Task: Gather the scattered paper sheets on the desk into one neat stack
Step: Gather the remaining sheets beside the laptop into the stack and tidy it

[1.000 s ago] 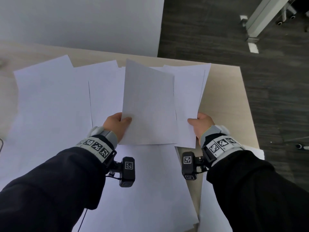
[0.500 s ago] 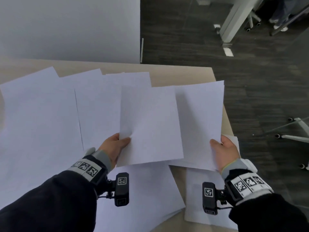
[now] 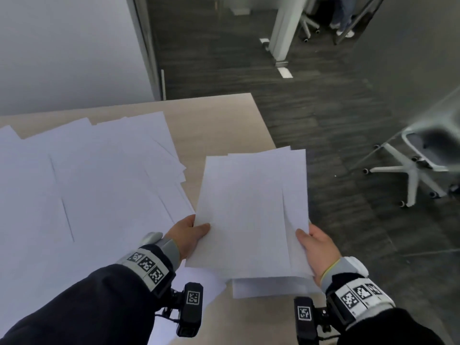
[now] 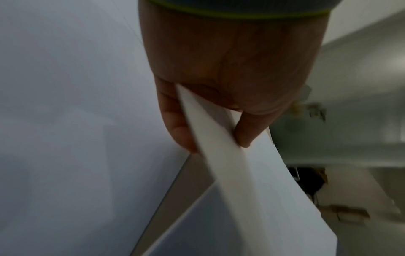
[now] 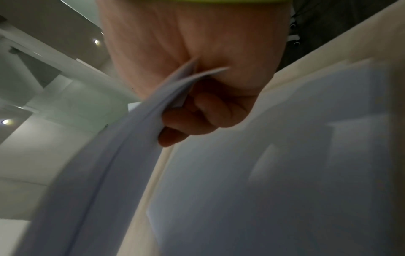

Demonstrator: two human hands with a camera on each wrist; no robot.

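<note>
Spreading across the left part of the pale wooden desk (image 3: 219, 120), many loose white sheets (image 3: 99, 175) are lying flat and overlapping one another at slightly different angles. Beside them, above the desk's right edge and partly over the dark floor (image 3: 336, 135), a small bundle of held sheets (image 3: 251, 210) is being carried in both hands, its edges not yet squared. One more sheet (image 3: 261, 287) is lying on the desk just under the bundle's near edge. An office chair (image 3: 418, 165) with a white wheeled base is standing on the floor at the right. The left hand (image 3: 186, 235) is pinching the bundle's near left corner, thumb on top and fingers (image 4: 177, 124) underneath. The right hand (image 3: 318, 250) is pinching the near right corner likewise, its fingers (image 5: 197, 119) curling beneath the paper.
</note>
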